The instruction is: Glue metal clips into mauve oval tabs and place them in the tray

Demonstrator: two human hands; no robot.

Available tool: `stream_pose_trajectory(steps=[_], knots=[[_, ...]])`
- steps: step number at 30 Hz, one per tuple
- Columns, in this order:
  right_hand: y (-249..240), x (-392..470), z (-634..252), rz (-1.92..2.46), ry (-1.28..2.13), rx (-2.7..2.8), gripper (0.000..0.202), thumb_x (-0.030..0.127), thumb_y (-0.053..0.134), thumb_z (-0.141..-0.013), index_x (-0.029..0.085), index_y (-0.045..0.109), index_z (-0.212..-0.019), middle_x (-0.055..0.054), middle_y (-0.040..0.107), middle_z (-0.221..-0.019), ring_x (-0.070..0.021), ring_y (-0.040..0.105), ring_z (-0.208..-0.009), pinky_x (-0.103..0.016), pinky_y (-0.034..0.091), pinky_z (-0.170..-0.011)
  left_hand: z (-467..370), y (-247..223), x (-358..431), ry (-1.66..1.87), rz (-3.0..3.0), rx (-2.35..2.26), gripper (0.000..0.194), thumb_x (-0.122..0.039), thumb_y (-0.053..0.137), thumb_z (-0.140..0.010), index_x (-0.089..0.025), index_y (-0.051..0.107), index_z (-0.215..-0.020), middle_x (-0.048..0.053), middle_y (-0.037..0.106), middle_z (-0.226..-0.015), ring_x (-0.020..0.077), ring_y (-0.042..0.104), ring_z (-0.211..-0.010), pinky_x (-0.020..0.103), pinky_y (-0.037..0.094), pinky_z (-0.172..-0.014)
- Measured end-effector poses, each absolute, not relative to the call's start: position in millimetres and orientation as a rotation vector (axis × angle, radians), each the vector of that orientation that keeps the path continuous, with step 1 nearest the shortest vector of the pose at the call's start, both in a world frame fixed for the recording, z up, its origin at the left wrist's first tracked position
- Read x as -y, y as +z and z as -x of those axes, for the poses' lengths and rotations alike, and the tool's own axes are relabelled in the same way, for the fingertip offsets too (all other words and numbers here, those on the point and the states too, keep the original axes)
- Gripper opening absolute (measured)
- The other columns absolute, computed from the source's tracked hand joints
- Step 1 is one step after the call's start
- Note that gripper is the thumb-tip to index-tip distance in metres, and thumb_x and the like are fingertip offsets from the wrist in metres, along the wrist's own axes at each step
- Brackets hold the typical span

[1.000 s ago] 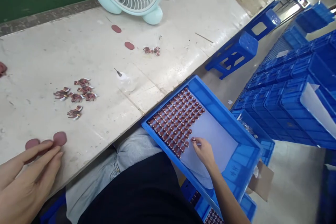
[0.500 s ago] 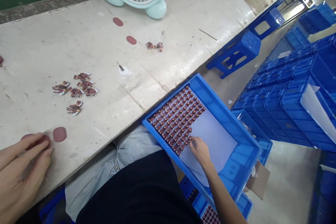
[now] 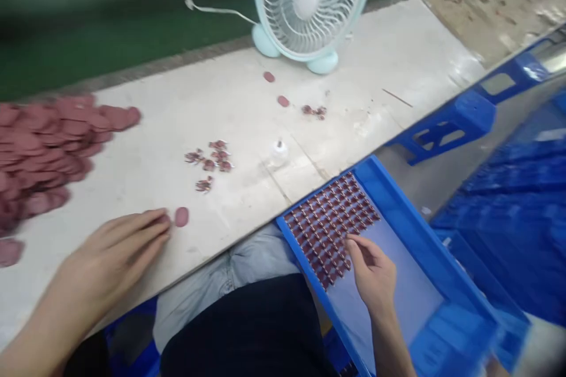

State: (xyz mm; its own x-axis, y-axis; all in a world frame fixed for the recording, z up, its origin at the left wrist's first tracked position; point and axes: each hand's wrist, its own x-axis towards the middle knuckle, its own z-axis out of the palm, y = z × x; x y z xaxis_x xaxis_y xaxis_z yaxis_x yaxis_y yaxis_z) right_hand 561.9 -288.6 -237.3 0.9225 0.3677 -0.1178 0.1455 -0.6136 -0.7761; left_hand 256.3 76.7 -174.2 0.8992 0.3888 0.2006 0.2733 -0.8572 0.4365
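frame is motion-blurred, worst at the right where the blue crates (image 3: 522,200) smear together; the pink disc pile (image 3: 39,147) is cut off at the left edge. left hand (image 3: 110,259) lies flat on the table (image 3: 247,100) at lower left, fingers loosely spread, tips touching a pink disc (image 3: 181,216), gripping nothing. right hand (image 3: 371,271) sits in the blue tray (image 3: 446,271) at lower right, fingers curled at the edge of the rows of small dark red parts (image 3: 331,224); can't tell whether it pinches one.

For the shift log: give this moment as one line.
left hand flat on table, fingertips by maroon disc | right hand at figure rows in blue tray | fan behind
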Motion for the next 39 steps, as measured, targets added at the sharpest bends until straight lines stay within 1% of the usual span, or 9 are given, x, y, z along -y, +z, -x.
stream_pose_trajectory(steps=[5, 8, 13, 16, 18, 22, 30, 34, 39], knots=[[-193.8, 197.6, -542.6, 1.472, 0.784, 0.248, 0.013, 0.035, 0.074, -0.086, 0.023, 0.074, -0.091, -0.004, 0.071, -0.081, -0.0171, 0.068, -0.072, -0.026, 0.058, -0.058, -267.7, -156.7, -74.2, 0.286, -2.763, -0.600, 0.026, -0.024, 0.058, -0.095, -0.027, 0.072, -0.116, 0.006, 0.071, -0.127, 0.0255, 0.067, -0.111, 0.040, 0.056, -0.096], [-176.3, 150.2, -536.6, 0.975, 1.187, 0.080, 0.020, 0.040, 0.073, -0.085, 0.020, 0.074, -0.087, 0.001, 0.061, -0.071, -0.0090, 0.058, -0.058, -0.015, 0.048, -0.042, -264.8, -154.6, -78.7, 0.248, -2.794, -0.630, 0.027, -0.022, 0.057, -0.095, -0.030, 0.073, -0.115, 0.006, 0.072, -0.124, 0.0247, 0.067, -0.108, 0.040, 0.056, -0.092], [-171.0, 87.5, -539.2, 0.190, 1.515, -0.217, 0.068, 0.067, 0.059, -0.088, 0.012, 0.059, -0.128, 0.002, 0.061, -0.083, -0.0018, 0.053, -0.053, -0.002, 0.040, -0.034, -262.0, -145.9, -66.7, 0.671, -2.175, -0.769, 0.033, -0.016, 0.064, -0.090, -0.032, 0.073, -0.117, 0.008, 0.071, -0.122, 0.0249, 0.068, -0.107, 0.038, 0.057, -0.089], [-177.6, 56.7, -550.3, -0.050, 1.491, -0.279, 0.079, 0.067, 0.060, -0.087, 0.008, 0.045, -0.139, 0.000, 0.063, -0.090, -0.0018, 0.058, -0.059, -0.001, 0.045, -0.040, -270.4, -145.0, -42.6, 0.860, -1.309, -0.713, 0.024, -0.020, 0.066, -0.090, -0.031, 0.076, -0.109, 0.008, 0.073, -0.117, 0.0197, 0.072, -0.087, 0.023, 0.056, -0.058], [-179.6, 43.3, -557.7, -0.064, 1.487, -0.265, 0.061, 0.060, 0.054, -0.094, 0.010, 0.052, -0.128, 0.002, 0.060, -0.082, -0.0026, 0.057, -0.057, -0.002, 0.047, -0.042, -280.5, -148.8, -24.0, 0.780, -0.847, -0.676, 0.016, -0.024, 0.072, -0.086, -0.028, 0.078, -0.100, 0.008, 0.076, -0.109, 0.0160, 0.072, -0.075, 0.015, 0.047, -0.045], [-166.7, 42.9, -554.3, 0.189, 1.449, -0.183, 0.039, 0.051, 0.050, -0.099, 0.017, 0.061, -0.112, 0.006, 0.055, -0.069, -0.0037, 0.052, -0.047, -0.008, 0.045, -0.037, -299.5, -162.0, 4.0, 0.669, -0.385, -0.650, 0.020, -0.025, 0.081, -0.078, -0.022, 0.079, -0.098, 0.011, 0.077, -0.111, 0.0132, 0.073, -0.078, 0.011, 0.051, -0.054], [-127.2, 90.5, -478.0, 1.216, 0.928, 0.454, 0.035, 0.059, 0.069, -0.083, 0.032, 0.067, -0.105, 0.000, 0.061, -0.065, -0.0186, 0.054, -0.042, -0.031, 0.042, -0.033, -319.1, -169.4, 28.9, 0.585, -0.229, -0.564, 0.022, -0.022, 0.078, -0.083, -0.021, 0.078, -0.105, 0.011, 0.079, -0.111, 0.0198, 0.076, -0.095, 0.019, 0.058, -0.075], [-134.8, 94.0, -448.6, 1.339, 0.590, 0.588, 0.032, 0.057, 0.072, -0.082, 0.040, 0.067, -0.108, -0.002, 0.062, -0.071, -0.0275, 0.057, -0.057, -0.046, 0.049, -0.049, -326.3, -168.6, 34.8, 0.570, -0.222, -0.533, 0.022, -0.021, 0.073, -0.088, -0.021, 0.077, -0.110, 0.011, 0.078, -0.114, 0.0200, 0.075, -0.102, 0.024, 0.057, -0.086], [-146.3, 92.0, -438.2, 1.402, 0.411, 0.592, 0.026, 0.051, 0.067, -0.084, 0.041, 0.067, -0.108, -0.002, 0.063, -0.081, -0.0288, 0.058, -0.065, -0.048, 0.048, -0.057, -327.9, -168.8, 36.3, 0.578, -0.222, -0.522, 0.022, -0.021, 0.070, -0.090, -0.022, 0.077, -0.111, 0.010, 0.078, -0.116, 0.0184, 0.075, -0.096, 0.027, 0.057, -0.088]])
